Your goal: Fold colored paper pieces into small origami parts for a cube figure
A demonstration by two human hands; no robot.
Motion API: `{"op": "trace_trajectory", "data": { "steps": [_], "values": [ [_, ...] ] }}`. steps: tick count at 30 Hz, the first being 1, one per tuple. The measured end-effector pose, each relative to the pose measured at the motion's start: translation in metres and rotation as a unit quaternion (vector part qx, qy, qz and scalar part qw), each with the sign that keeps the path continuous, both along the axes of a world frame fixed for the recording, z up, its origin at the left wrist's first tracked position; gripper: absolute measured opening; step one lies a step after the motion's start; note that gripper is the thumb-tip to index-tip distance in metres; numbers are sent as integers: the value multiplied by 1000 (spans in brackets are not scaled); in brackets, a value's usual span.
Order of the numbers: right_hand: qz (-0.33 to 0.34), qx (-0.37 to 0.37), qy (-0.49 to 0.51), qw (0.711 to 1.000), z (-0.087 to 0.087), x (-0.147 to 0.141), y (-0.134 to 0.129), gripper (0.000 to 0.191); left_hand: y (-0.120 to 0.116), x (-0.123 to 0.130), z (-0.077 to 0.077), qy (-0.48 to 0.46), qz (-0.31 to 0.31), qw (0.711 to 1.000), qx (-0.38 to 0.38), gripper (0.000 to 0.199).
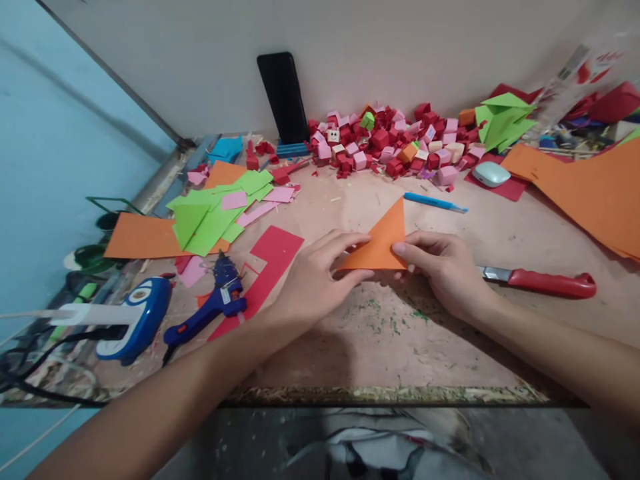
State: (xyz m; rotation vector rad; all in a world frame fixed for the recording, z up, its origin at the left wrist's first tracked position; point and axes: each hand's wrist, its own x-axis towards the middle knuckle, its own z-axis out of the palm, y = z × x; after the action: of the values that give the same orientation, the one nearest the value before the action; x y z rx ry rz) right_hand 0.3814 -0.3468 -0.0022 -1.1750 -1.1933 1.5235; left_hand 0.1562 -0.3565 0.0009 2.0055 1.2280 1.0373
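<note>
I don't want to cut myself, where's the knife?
In the head view, the knife lies at right on the table, its blade partly behind the right hand.

Readable words or numbers: none.
Glue gun [231,280]: a white sticker [225,294] on the blue body, its print too small to read.
Clear plastic wrapper [595,57]: red marks and a dark patch, both too blurred to read.
Small pale cube [333,136]: a smiling face.
</note>
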Motion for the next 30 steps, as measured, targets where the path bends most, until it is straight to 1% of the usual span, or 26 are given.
{"op": "trace_trajectory", "data": {
  "steps": [2, 4, 7, 9, 11, 13, 15, 19, 23, 30],
  "values": [
    [6, 1, 2, 1000, -2, 1, 0, 28, 0, 1, 0, -47, 14, 997, -68, 40],
    [10, 3, 17, 1000, -5, 3, 0, 32, 0, 2, 1, -127, 19, 980, -150, 39],
    [19, 1, 46, 999, -10, 4, 0, 39, 0, 3, 1, -244, 14, 934, -261, 43],
    [26, 2, 55, 998, -12, 4, 0, 41, 0, 2, 0, -289, 6, 903, -317, 48],
    [32, 4, 62, 998, -11, 4, 1, 40, 0, 1, 0, -321, -6, 878, -355, 52],
    [40, 3, 72, 997, -11, 3, 2, 36, -1, 1, 0, -344, -16, 861, -374, 57],
    [49, 3, 88, 995, -10, 4, 2, 35, -2, 1, 0, -356, -17, 855, -377, 61],
    [56, 15, 98, 993, -10, 5, 3, 36, -2, 1, -4, -352, -26, 858, -373, 56],
    [56, 44, 71, 995, -9, 6, 5, 39, -2, 1, -7, -342, -40, 862, -372, 53],
    [65, 41, 97, 992, -9, 7, 6, 33, -2, 2, -3, -353, -33, 849, -392, 48]
  ]
}}
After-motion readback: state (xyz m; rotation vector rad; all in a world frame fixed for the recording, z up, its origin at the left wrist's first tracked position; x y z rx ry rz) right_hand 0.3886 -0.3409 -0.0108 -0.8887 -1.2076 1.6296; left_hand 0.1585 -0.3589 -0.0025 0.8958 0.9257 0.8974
